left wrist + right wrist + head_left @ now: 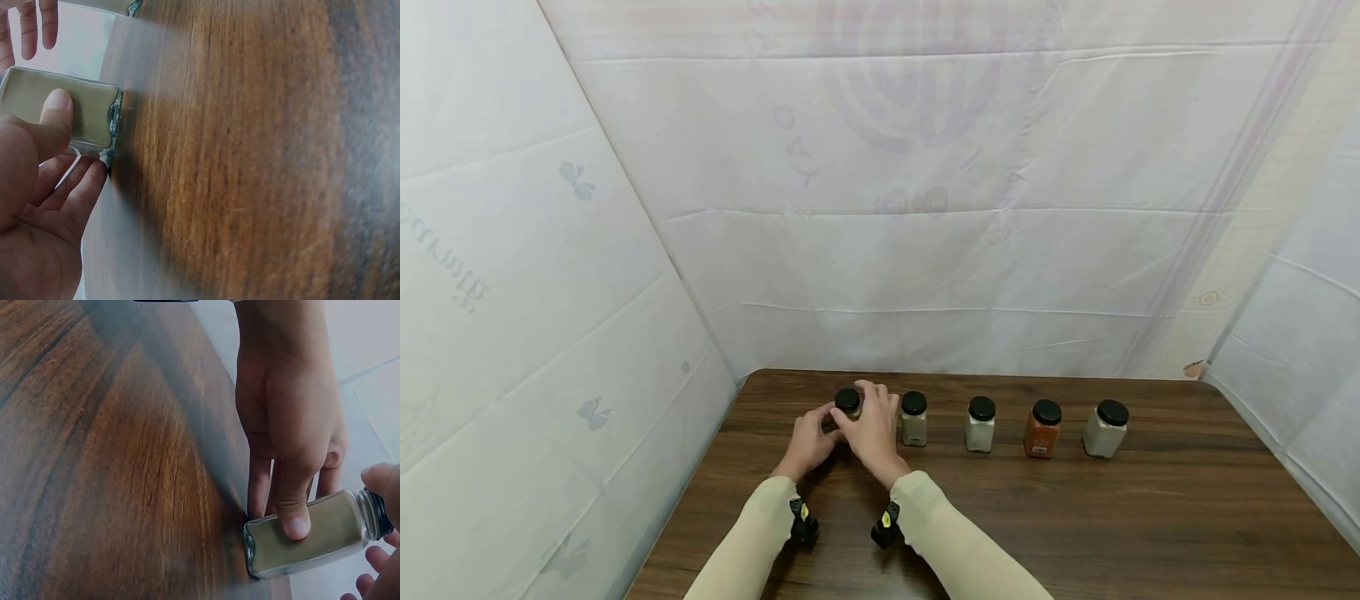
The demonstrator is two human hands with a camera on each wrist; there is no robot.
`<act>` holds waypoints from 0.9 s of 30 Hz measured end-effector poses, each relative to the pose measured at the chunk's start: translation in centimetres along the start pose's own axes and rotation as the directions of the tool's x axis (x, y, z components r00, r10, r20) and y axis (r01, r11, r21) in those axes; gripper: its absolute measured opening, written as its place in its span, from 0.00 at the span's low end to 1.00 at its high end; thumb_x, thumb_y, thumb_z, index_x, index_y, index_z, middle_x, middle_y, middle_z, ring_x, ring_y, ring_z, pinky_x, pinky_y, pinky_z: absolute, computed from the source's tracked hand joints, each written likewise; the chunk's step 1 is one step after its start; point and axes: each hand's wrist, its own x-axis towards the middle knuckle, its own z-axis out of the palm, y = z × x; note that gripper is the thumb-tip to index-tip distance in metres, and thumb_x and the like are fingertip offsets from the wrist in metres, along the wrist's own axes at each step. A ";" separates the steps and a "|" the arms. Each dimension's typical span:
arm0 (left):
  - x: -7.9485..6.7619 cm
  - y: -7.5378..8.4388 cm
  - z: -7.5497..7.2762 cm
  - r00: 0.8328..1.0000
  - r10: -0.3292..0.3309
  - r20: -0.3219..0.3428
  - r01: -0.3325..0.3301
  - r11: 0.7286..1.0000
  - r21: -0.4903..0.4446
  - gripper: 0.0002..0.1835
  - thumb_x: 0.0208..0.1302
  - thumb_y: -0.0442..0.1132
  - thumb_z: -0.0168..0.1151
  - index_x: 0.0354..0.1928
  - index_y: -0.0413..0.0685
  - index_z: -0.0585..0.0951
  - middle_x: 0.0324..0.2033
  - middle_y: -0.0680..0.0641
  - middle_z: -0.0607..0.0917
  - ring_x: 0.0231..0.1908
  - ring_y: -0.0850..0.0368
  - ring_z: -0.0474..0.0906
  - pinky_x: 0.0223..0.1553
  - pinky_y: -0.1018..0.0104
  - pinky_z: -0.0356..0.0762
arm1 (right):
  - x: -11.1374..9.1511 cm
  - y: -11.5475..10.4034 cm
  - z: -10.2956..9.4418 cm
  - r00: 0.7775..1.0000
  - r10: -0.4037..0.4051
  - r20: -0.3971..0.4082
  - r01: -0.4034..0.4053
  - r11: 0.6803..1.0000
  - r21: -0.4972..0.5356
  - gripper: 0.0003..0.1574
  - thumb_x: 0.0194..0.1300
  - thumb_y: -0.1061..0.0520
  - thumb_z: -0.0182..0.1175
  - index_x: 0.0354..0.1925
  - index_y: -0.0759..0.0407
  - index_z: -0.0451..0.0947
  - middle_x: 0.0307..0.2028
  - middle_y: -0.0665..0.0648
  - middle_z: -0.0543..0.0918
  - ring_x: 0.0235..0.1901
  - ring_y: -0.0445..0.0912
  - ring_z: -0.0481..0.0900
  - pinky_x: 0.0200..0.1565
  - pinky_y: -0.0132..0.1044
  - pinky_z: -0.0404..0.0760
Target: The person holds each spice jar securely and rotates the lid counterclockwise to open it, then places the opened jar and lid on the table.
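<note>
Head view | held jar (334, 522) about upright, base at the tabletop (1075, 517), left of the neighbouring jar (914, 425) | your left hand (808, 442) grips its body | your right hand (872, 429), nearer the neighbouring jar, pinches its black lid (847, 400)

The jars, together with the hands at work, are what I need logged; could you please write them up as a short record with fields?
Held: glass jar with olive-tan contents, leftmost in the head view
Left hand: holds the glass jar by its body, thumb on its side
Right hand: thumb and fingers at the black lid
Others, left to right: greenish-beige jar, white jar, orange jar, pale jar
Their state: upright, apart, black-lidded
Surface: brown wood-grain table
</note>
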 end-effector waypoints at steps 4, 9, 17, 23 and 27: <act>-0.1 0.1 0.0 1.000 -0.013 0.009 0.013 1.000 -0.010 0.25 0.61 0.32 0.74 0.61 0.40 0.82 0.48 0.41 0.89 0.51 0.43 0.85 0.55 0.45 0.80 | 0.1 0.2 0.1 1.000 0.001 -0.031 -0.001 1.000 0.014 0.29 0.62 0.48 0.75 0.56 0.58 0.78 0.47 0.56 0.79 0.44 0.52 0.67 0.43 0.42 0.69; 0.0 0.0 0.0 1.000 -0.014 0.010 0.015 1.000 -0.013 0.26 0.62 0.31 0.73 0.62 0.38 0.81 0.50 0.40 0.89 0.53 0.42 0.84 0.57 0.44 0.79 | 0.1 0.1 0.0 1.000 -0.019 -0.016 0.019 1.000 0.002 0.26 0.64 0.51 0.73 0.57 0.59 0.80 0.49 0.57 0.80 0.45 0.53 0.68 0.44 0.45 0.71; 0.2 -0.1 0.1 1.000 -0.010 0.013 0.010 1.000 0.002 0.24 0.63 0.29 0.70 0.62 0.38 0.81 0.49 0.39 0.88 0.54 0.41 0.84 0.56 0.43 0.79 | 0.2 0.2 -0.2 0.997 -0.034 0.068 0.036 0.999 -0.024 0.28 0.69 0.52 0.68 0.64 0.54 0.78 0.58 0.57 0.79 0.49 0.54 0.68 0.49 0.49 0.72; 0.2 -0.1 0.1 1.000 -0.013 0.014 0.013 1.000 0.001 0.24 0.63 0.29 0.71 0.62 0.38 0.81 0.49 0.39 0.89 0.53 0.41 0.84 0.55 0.43 0.80 | 0.3 0.3 -0.3 0.995 -0.032 0.093 0.037 0.998 -0.051 0.31 0.67 0.51 0.68 0.66 0.52 0.77 0.59 0.56 0.79 0.49 0.54 0.67 0.48 0.48 0.71; 0.1 -0.1 0.0 1.000 -0.003 0.011 0.003 1.000 0.000 0.25 0.62 0.29 0.71 0.62 0.38 0.82 0.48 0.40 0.89 0.52 0.41 0.85 0.55 0.43 0.80 | 0.2 0.3 -0.3 0.996 -0.004 0.087 0.011 0.997 -0.076 0.36 0.67 0.46 0.69 0.70 0.51 0.74 0.60 0.57 0.77 0.51 0.55 0.67 0.50 0.49 0.71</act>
